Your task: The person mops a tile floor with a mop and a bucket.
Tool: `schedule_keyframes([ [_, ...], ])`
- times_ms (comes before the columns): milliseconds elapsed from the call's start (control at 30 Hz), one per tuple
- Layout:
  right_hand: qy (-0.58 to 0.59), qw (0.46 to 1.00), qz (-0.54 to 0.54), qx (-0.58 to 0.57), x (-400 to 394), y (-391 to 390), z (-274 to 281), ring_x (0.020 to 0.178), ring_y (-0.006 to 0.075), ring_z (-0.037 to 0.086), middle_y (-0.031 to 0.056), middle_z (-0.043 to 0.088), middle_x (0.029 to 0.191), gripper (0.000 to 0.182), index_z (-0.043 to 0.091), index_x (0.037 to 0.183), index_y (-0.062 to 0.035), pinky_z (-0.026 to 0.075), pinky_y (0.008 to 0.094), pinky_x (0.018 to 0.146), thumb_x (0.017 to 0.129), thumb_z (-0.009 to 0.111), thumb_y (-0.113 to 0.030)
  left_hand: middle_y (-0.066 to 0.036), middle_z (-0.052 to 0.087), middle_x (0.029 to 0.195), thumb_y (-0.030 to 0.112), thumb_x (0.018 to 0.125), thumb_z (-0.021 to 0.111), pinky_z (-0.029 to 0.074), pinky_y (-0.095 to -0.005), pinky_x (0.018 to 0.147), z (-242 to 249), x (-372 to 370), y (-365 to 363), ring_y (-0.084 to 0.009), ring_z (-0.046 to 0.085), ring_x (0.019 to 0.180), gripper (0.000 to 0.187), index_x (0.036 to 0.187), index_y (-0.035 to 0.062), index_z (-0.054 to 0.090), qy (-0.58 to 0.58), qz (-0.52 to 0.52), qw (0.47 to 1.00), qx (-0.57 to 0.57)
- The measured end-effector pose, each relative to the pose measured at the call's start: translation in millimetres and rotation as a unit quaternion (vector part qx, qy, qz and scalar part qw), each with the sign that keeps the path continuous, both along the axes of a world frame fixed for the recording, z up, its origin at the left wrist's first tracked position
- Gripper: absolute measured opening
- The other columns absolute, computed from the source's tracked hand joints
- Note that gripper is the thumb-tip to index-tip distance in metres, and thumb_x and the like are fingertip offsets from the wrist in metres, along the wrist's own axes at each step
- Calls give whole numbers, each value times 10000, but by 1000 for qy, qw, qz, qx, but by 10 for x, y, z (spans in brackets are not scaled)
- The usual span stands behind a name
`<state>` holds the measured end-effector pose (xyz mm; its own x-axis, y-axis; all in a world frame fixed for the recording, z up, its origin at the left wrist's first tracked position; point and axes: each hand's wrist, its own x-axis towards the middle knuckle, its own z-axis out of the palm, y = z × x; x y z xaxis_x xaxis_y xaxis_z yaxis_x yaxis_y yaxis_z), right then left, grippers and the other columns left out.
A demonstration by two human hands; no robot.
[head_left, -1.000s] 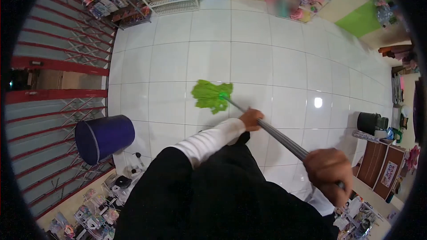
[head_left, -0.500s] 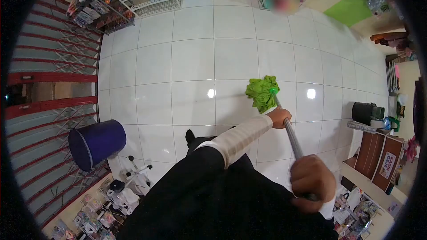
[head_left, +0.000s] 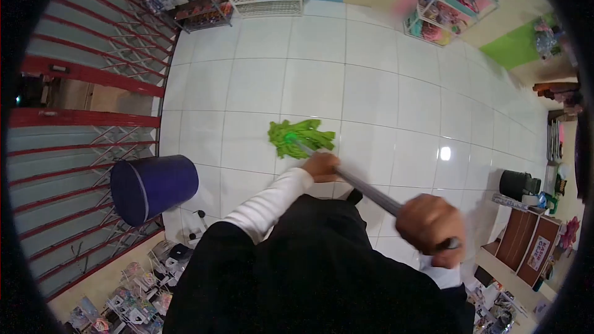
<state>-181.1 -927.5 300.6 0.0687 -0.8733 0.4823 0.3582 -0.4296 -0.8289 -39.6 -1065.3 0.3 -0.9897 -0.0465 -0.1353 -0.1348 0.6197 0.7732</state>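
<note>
A mop with a green strand head (head_left: 309, 133) and a grey metal handle (head_left: 368, 190) slants across the white tiled floor. My left hand (head_left: 322, 167) is closed round the lower handle, a short way above the mop head. Higher up, near the handle's end, my right hand (head_left: 431, 227) grips it in a fist, with the dark tip showing past the fingers. The green strands lie on the tiles, trailing to the right of the socket.
A purple barrel (head_left: 162, 187) stands at the left beside a red folding gate (head_left: 93, 117). Racks of goods (head_left: 263, 0) line the far wall, with a white shelf (head_left: 442, 12) at the far right. A brown counter (head_left: 520, 241) is on the right.
The mop head has swept left over the floor, its strands now trailing right. My left hand has moved left with the handle, which slants more. The view has shifted too.
</note>
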Motion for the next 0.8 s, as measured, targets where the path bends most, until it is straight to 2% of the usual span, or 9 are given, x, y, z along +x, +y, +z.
schedule_keyframes([
  [67,84,995,46,25,309,-360,-67,460,281,424,87,398,503,324,376,479,-31,319,370,450,700,534,-207,-114,581,712,243,620,675,431,-451,649,-25,566,-379,-320,568,758,220,672,72,548,15,60,998,-29],
  [167,94,993,68,17,731,-784,-302,465,307,384,112,343,494,304,364,496,-18,313,373,470,689,520,-194,-109,584,716,229,605,674,434,-437,657,-115,1176,-857,-324,566,748,192,693,93,572,-63,118,991,-28],
  [267,99,995,22,4,1046,-1048,-628,462,295,388,115,340,479,314,343,473,-29,361,389,532,705,482,-189,-108,593,732,219,624,638,434,-434,677,-285,1594,-1266,-323,567,757,156,716,101,595,-123,149,979,-61],
  [367,84,994,-44,51,1367,-1060,-1065,510,304,388,129,346,514,259,331,500,-26,362,396,586,687,452,-159,-82,599,775,309,661,660,432,-464,709,-583,1945,-1493,-290,572,803,193,704,129,607,-187,177,952,-164],
  [433,113,991,-21,62,1495,-973,-1274,535,307,387,130,338,534,231,324,517,-24,360,397,608,676,440,-145,-79,586,773,337,677,658,423,-476,723,-791,2119,-1536,-289,562,822,218,702,128,600,-219,170,927,-254],
  [533,152,985,-11,78,1502,-731,-1339,552,311,376,125,318,550,200,314,532,-17,357,389,641,658,426,-125,-85,561,767,350,695,649,420,-463,722,-773,2123,-1345,-285,542,833,241,692,118,584,-210,153,917,-303],
  [567,151,985,-19,76,1462,-655,-1319,547,311,373,123,316,548,199,312,531,-17,356,387,640,654,427,-123,-86,554,767,332,701,652,411,-452,714,-784,2074,-1237,-283,534,825,235,680,113,572,-192,197,924,-267],
  [667,152,984,-36,86,1150,-371,-1129,568,325,381,129,331,559,202,325,554,-11,359,392,637,659,448,-133,-82,553,759,302,695,664,404,-447,708,-797,1738,-932,-286,531,805,216,674,112,564,-148,192,951,-193],
  [800,175,980,0,99,418,231,-685,608,325,436,132,395,596,147,395,586,-5,386,408,661,660,479,-100,-79,555,736,187,616,654,403,-422,694,-549,946,-270,-295,536,786,141,714,110,587,-46,100,992,-63],
])
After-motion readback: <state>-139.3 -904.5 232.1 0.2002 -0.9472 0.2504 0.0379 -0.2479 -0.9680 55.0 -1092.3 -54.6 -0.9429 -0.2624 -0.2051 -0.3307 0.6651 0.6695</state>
